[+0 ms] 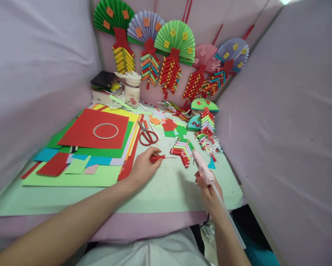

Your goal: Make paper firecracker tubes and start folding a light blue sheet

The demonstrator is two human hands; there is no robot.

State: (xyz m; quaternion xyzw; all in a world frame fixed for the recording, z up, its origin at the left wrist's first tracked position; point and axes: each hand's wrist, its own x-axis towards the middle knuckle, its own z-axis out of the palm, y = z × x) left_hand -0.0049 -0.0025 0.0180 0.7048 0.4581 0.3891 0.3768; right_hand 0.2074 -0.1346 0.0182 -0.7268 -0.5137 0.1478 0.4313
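Fingers of the left hand [143, 166] are pinching tightly around a slim red piece [157, 158], with a fine red thread running out from its end toward the right; from where I'm standing, I'm not making out its material. The right hand [209, 195] is wrapping its fingers firmly around a pale pink glue gun [204, 169], with a long translucent stick [229, 216] jutting out behind. Its nozzle is pointing away from the person, close to the green end of a chevron-shaped cluster of small rolled-paper tubes [184, 149] in red, green, lavender and light green; whether the tip is touching, I can't tell. That cluster is lying on the pale green tabletop [166, 194], between the two hands and a little beyond them. Just beside the gun, a small blue paper triangle [212, 164] is lying flat. Beyond the left hand, red-handled scissors [146, 132] are resting with their points turned away. Farther left, a thin white ring [105, 138] is lying on a large red paper sheet [77, 130], which is topping a spread of coloured papers. A cream-white lidded jar [132, 94] is standing upright at the back, and on the pink wall behind, five pleated paper fans [174, 37] are hanging with strings of rolled tubes below them.
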